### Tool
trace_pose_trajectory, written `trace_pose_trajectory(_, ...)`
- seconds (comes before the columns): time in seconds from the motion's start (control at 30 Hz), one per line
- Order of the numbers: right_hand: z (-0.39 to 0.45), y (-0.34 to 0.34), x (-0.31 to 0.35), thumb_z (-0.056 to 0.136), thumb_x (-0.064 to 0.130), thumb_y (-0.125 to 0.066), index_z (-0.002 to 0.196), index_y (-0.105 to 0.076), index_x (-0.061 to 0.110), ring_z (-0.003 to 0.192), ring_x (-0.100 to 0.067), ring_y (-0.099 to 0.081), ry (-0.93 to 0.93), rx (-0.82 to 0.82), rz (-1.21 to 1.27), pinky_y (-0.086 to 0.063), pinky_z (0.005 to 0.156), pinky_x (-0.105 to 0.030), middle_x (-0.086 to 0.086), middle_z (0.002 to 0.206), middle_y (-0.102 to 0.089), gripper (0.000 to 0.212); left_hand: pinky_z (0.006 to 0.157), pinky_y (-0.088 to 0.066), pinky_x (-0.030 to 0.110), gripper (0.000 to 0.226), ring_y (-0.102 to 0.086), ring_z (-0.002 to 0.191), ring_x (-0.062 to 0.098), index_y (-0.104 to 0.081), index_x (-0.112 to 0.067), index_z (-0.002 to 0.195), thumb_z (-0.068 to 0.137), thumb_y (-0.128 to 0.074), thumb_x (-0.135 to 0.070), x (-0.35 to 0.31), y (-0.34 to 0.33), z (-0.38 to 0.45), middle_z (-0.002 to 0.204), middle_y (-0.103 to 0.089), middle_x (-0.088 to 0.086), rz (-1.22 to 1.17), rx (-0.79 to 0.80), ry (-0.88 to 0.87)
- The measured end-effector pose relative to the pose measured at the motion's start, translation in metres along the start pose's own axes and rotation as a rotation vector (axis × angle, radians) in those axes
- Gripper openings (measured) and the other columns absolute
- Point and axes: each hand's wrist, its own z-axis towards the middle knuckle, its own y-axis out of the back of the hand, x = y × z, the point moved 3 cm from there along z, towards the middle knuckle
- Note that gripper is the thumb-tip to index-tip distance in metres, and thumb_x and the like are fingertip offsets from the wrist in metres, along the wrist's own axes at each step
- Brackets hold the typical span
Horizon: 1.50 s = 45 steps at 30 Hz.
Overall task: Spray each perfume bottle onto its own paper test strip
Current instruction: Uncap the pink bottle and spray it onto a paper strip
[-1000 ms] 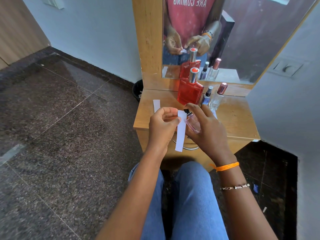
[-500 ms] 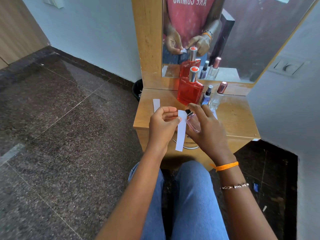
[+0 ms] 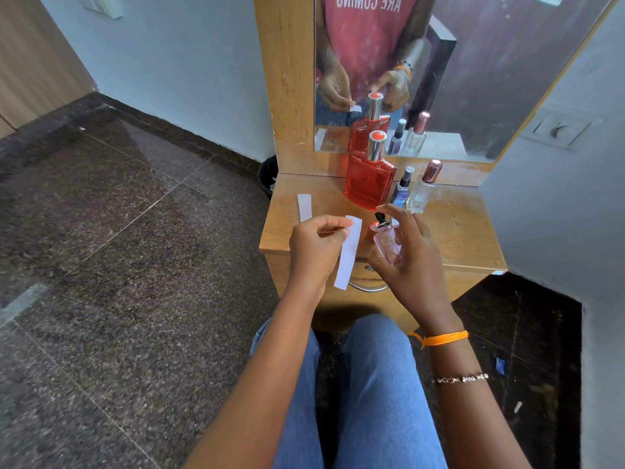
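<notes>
My left hand (image 3: pixel 313 247) pinches the top of a white paper test strip (image 3: pixel 348 252), which hangs down in front of the dresser edge. My right hand (image 3: pixel 411 255) grips a small pale pink perfume bottle (image 3: pixel 388 243), with the forefinger over its black nozzle (image 3: pixel 380 218), which points at the strip. A second paper strip (image 3: pixel 304 207) lies flat on the dresser top (image 3: pixel 456 228). Behind stand a large red bottle with a silver cap (image 3: pixel 369 186), a small blue bottle (image 3: pixel 400 194) and a clear bottle with a rose cap (image 3: pixel 422 191).
A mirror (image 3: pixel 473 62) rises behind the bottles and reflects them and my hands. A metal drawer handle (image 3: pixel 368 287) sits below the dresser edge. A dark bin (image 3: pixel 269 176) stands at the dresser's left. My knees in blue jeans (image 3: pixel 365 384) are under my arms.
Hardly anything has moved: both hands hold the same pose, with the strip and the pink bottle close together.
</notes>
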Motion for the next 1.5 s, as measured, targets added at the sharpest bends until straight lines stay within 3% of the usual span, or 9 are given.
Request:
trace_pose_trajectory(0.23,-0.001,0.002,-0.003,0.068,0.008,-0.070,0.125,-0.046,0.033,0.090,0.017,-0.044,0.006,-0.015,0.040,-0.033,0.073,0.002,0.012,0.110,-0.049,0.067,0.067,-0.045,0.002,0.035,-0.058,0.079,-0.008,-0.070,-0.014,0.108,0.079,-0.065,0.006,-0.003,-0.011,0.020,0.106,-0.070,0.000,0.215,0.048,-0.077)
trace_pose_trajectory(0.37,-0.002,0.001,-0.004,0.068,0.007,-0.068,0.125,-0.047,0.032,0.090,0.015,-0.046,0.009,-0.001,0.050,-0.036,0.073,0.000,0.011,0.112,-0.050,0.066,0.061,-0.039,-0.005,0.039,-0.062,0.095,0.013,-0.066,-0.006,0.113,0.080,-0.059,0.013,-0.002,-0.018,0.025,0.117,-0.066,0.011,0.471,0.062,-0.192)
trace_pose_trajectory(0.5,-0.002,0.000,-0.006,0.067,0.011,-0.065,0.126,-0.049,0.032,0.084,0.009,-0.049,-0.002,0.012,0.084,-0.039,0.071,-0.004,0.008,0.112,-0.052,0.065,0.087,-0.045,0.026,0.036,-0.056,0.111,0.024,-0.065,-0.011,0.115,0.082,-0.063,0.002,0.002,-0.022,0.026,0.121,-0.063,0.008,0.723,0.064,-0.239)
trace_pose_trajectory(0.67,-0.001,-0.001,-0.006,0.069,0.011,-0.065,0.126,-0.049,0.031,0.085,0.010,-0.049,-0.001,0.012,0.091,-0.038,0.071,-0.002,0.009,0.111,-0.051,0.062,0.088,-0.040,0.034,0.023,-0.045,0.108,0.025,-0.070,-0.018,0.105,0.083,-0.067,-0.013,0.001,-0.020,0.023,0.118,-0.058,0.001,0.850,-0.041,-0.285)
trace_pose_trajectory(0.93,-0.003,-0.003,-0.009,0.083,0.026,-0.060,0.132,-0.041,0.032,0.091,0.010,-0.047,-0.027,-0.018,0.160,-0.039,0.068,-0.007,0.014,0.114,-0.046,0.053,0.087,-0.034,0.028,0.026,-0.043,0.110,0.023,-0.067,-0.020,0.111,0.087,-0.062,-0.013,-0.007,-0.017,0.016,0.117,-0.056,0.002,0.702,-0.095,-0.326)
trace_pose_trajectory(1.1,-0.004,-0.007,-0.010,0.089,0.019,-0.062,0.133,-0.032,0.037,0.075,0.002,-0.047,-0.116,-0.016,0.309,-0.054,0.068,-0.041,0.015,0.104,-0.048,0.056,0.088,-0.037,0.031,0.026,-0.043,0.108,0.022,-0.067,-0.021,0.112,0.090,-0.057,-0.011,-0.004,-0.018,0.016,0.116,-0.058,0.000,0.742,-0.042,-0.318)
trace_pose_trajectory(1.27,-0.004,-0.007,-0.011,0.089,0.021,-0.062,0.130,-0.030,0.036,0.071,0.002,-0.052,-0.113,-0.018,0.325,-0.041,0.064,-0.020,0.000,0.109,-0.054,0.055,0.087,-0.036,0.030,0.026,-0.043,0.106,0.021,-0.068,-0.021,0.109,0.092,-0.052,-0.011,-0.001,-0.019,0.018,0.116,-0.060,-0.003,0.773,-0.036,-0.322)
trace_pose_trajectory(1.4,-0.002,-0.009,-0.006,0.091,0.021,-0.061,0.131,-0.025,0.034,0.068,-0.007,-0.056,-0.153,-0.011,0.367,-0.048,0.063,-0.030,-0.010,0.102,-0.057,0.055,0.084,-0.033,0.023,0.031,-0.043,0.107,0.019,-0.067,-0.021,0.111,0.092,-0.048,-0.005,-0.005,-0.015,0.015,0.112,-0.059,-0.001,0.675,-0.029,-0.309)
trace_pose_trajectory(1.5,0.002,-0.009,0.001,0.092,0.023,-0.059,0.135,-0.023,0.026,0.088,-0.025,-0.060,-0.168,-0.007,0.412,-0.049,0.082,-0.037,-0.009,0.100,-0.058,0.056,0.079,-0.041,0.015,0.024,-0.054,0.103,0.010,-0.068,-0.018,0.106,0.093,-0.049,-0.010,-0.011,-0.011,0.009,0.106,-0.062,-0.004,0.384,0.054,-0.329)
